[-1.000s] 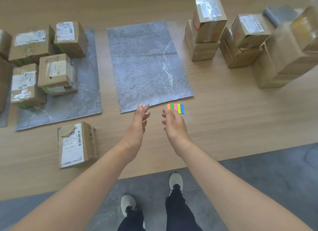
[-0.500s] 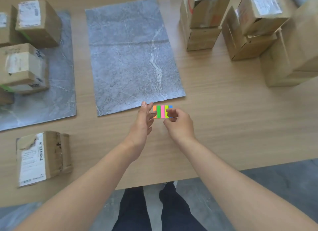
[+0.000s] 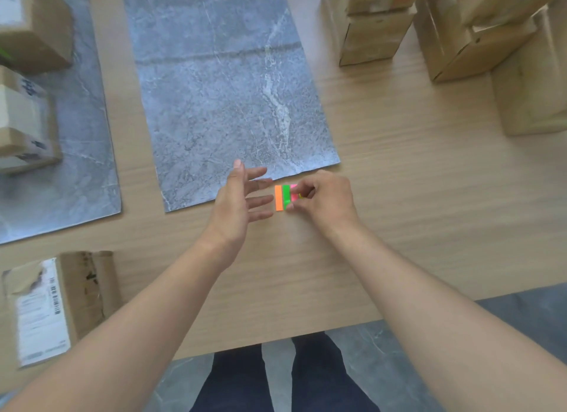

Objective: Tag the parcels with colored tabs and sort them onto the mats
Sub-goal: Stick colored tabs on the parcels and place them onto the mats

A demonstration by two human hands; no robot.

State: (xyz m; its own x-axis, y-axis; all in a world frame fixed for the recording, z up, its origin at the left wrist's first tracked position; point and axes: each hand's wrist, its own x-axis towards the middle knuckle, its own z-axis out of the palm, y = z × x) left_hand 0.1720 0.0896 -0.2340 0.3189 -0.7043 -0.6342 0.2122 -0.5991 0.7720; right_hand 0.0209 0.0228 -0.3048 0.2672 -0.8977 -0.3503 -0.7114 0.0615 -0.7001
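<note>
Right hand point(image 3: 325, 199): pinching the tab strip point(image 3: 283, 197) near its pink tab.
Left hand point(image 3: 236, 202): spread beside the strip, holding nothing.
Strip: flat, midway along the surface's point(image 3: 399, 196) near edge.
Risk: nothing pins it, so you may lift the whole strip or two tabs.
Materials: thin glossy film; smooth woodgrain.

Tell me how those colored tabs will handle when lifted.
Probably floppy: the colored tabs look paper-thin, lying flat on the table. Likely very light, so the whole set may lift together unless the open left hand pins it.
</note>
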